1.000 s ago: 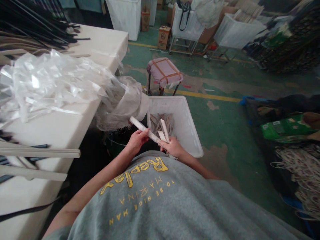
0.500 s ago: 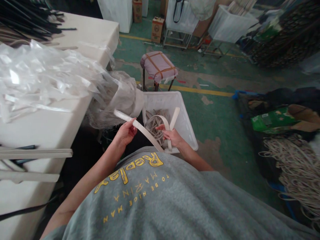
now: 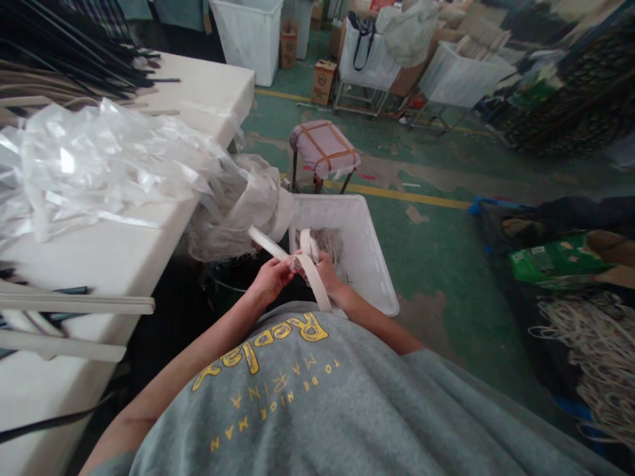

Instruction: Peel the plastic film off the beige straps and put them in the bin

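A cream-coloured flat strap point(image 3: 315, 280) is bent into loops between my two hands, in front of my shirt. My left hand point(image 3: 274, 277) pinches it, and one end sticks out up and to the left. My right hand point(image 3: 328, 274) is closed on the looped part, its fingertips partly hidden behind the strap. The hands are close together, almost touching. Just beyond them stands a white plastic bin point(image 3: 364, 248) with a tangle of thin beige strips point(image 3: 331, 243) inside.
On the left is a white table point(image 3: 163, 244) bearing clear plastic wrap point(image 3: 114, 155), dark strips and pale straps point(image 3: 74, 303). A padded stool point(image 3: 326, 147) stands behind the bin. To the right, a pallet holds a green box point(image 3: 558, 259) and tangled cords point(image 3: 590, 350).
My hands have come together, the left moving right toward the other. The strap, formerly stretched out wide between them, is now gathered into tighter loops. The view has tilted slightly upward.
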`<state>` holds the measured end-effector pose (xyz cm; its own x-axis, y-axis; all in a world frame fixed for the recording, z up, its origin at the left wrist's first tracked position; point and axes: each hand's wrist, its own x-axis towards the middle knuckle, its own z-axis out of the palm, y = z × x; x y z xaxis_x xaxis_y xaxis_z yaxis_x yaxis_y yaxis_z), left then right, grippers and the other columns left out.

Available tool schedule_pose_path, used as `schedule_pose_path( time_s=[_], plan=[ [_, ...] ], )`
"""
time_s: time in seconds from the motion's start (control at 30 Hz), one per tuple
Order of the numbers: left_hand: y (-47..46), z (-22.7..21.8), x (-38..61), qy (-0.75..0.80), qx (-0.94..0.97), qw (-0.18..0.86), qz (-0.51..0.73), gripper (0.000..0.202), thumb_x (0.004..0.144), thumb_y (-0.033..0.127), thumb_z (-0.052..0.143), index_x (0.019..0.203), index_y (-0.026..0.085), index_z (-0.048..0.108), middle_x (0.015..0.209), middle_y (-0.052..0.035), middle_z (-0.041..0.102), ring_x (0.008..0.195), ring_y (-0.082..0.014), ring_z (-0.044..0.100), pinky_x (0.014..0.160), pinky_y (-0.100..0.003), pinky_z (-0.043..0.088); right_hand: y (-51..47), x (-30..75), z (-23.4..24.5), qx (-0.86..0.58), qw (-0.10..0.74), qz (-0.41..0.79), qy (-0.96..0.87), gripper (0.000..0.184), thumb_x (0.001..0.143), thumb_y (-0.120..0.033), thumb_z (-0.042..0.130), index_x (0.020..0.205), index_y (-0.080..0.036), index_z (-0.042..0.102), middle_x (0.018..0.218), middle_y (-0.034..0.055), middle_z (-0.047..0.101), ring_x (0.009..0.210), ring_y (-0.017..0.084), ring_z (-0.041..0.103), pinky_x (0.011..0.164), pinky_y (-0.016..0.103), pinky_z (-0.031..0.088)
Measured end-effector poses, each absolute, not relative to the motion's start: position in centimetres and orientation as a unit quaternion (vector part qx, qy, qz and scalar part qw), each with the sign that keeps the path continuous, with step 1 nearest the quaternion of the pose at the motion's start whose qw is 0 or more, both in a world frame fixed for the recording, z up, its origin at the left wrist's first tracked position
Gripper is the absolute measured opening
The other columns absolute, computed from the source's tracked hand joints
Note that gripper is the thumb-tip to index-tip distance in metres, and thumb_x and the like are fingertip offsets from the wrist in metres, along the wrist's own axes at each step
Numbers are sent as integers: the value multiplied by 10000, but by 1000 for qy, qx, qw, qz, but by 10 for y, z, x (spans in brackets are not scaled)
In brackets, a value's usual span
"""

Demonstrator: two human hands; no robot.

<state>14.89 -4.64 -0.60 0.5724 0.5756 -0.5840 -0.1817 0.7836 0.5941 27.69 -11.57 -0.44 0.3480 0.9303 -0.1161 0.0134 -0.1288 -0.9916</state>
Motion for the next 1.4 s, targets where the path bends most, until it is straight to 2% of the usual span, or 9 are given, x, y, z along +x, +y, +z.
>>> schedule_pose_path(
  time_s=[0.1,0.17,0.37,0.57,0.7,0.93,1.1,1.27,1.4],
  plan=[
    [-44,-6,146,381,183,883,204,31,853,133,680,863,106,690,841,-102,742,744,-162,718,681,-234,587,-128,281,-6,-594,577,462,-318,494,767,-659,642,799,-168,686,758,63,696,655,148,615,538,235,484],
    [-35,-7,143,399,133,877,234,160,940,240,597,895,109,676,888,-135,747,823,-199,732,717,-283,603,-148,291,-1,-576,574,503,-293,513,712,-675,692,779,-168,653,676,46,666,557,122,564,479,225,451],
    [-11,-13,140,494,46,787,366,248,1035,251,424,984,127,633,807,-88,714,707,-131,700,686,-221,573,-213,319,3,-580,473,608,-266,485,677,-630,756,753,-165,640,551,10,588,430,83,432,406,211,359],
    [-30,0,143,422,162,820,350,170,955,265,577,1022,135,663,833,-76,713,664,-119,659,655,-227,552,-194,300,-25,-571,553,564,-223,444,723,-587,731,864,-166,711,524,-43,505,435,53,187,397,207,233],
    [-38,11,142,368,230,819,376,217,879,337,690,957,136,666,803,-60,706,633,-115,630,648,-239,531,-165,278,-43,-556,513,594,-272,436,696,-585,763,819,-168,737,589,-10,578,451,61,257,413,216,223],
    [-37,16,133,355,306,778,419,325,845,470,713,953,166,674,880,-73,720,784,-163,672,764,-290,529,-142,241,-48,-578,526,544,-307,430,695,-577,792,840,-173,767,803,57,708,726,174,597,670,294,498],
    [-51,13,124,381,473,709,359,360,872,508,657,981,174,737,955,-71,717,834,-195,636,677,-255,480,-131,233,-39,-609,546,502,-281,499,642,-592,822,816,-130,748,693,31,651,637,145,551,625,279,471],
    [-47,17,113,368,564,654,345,306,916,426,600,997,180,763,955,-70,729,934,-221,628,882,-277,458,-127,249,-35,-598,603,481,-216,478,665,-563,815,887,-144,753,721,27,650,651,137,547,600,256,466],
    [-33,17,96,356,673,584,282,224,907,362,608,892,211,772,869,-60,725,868,-229,620,875,-282,446,-128,274,-18,-566,615,506,-212,528,707,-545,779,1078,-169,761,782,26,667,593,96,482,501,212,385]
  ],
)
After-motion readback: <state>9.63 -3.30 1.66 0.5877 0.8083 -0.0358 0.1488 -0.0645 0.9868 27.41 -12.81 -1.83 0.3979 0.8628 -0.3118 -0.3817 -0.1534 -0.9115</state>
